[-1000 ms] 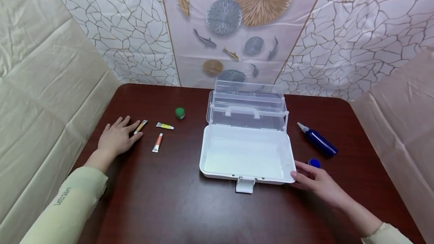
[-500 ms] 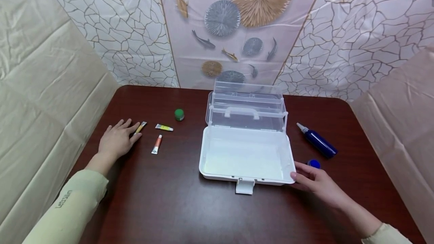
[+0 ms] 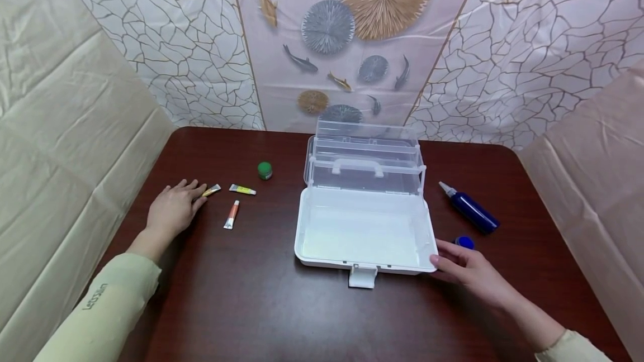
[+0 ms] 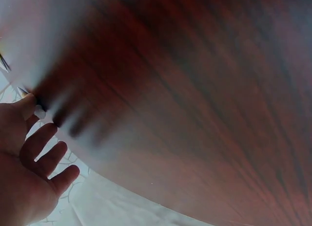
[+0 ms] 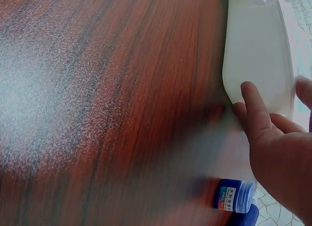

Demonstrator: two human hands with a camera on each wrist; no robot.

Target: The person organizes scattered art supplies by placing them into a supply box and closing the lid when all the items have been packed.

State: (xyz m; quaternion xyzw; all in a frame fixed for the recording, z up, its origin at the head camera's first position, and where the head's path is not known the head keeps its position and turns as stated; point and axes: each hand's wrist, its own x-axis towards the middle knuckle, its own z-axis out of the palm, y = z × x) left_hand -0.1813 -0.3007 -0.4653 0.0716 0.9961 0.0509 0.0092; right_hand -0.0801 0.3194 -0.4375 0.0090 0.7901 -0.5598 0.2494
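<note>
At the table's left, my left hand pinches a small yellow-brown paint tube between thumb and index finger; the other fingers are spread. In the left wrist view, the tube's pale cap shows by the fingertips. My right hand grips the front right corner of a white storage box, thumb over the rim and fingers against the outer wall. The box's lid stands raised, with clear trays lifted at the back. Near the left hand lie a yellow paint tube and an orange paint tube.
A green-lidded jar stands beyond the tubes. To the right of the box lie a dark blue bottle with a pointed nozzle and a blue paint jar. The box's latch hangs open at its front. Fabric walls enclose the dark red table.
The paint tube at my left hand has turned, tipping more toward the right, as thumb and index finger come closer together. My right hand stays on the box corner.
</note>
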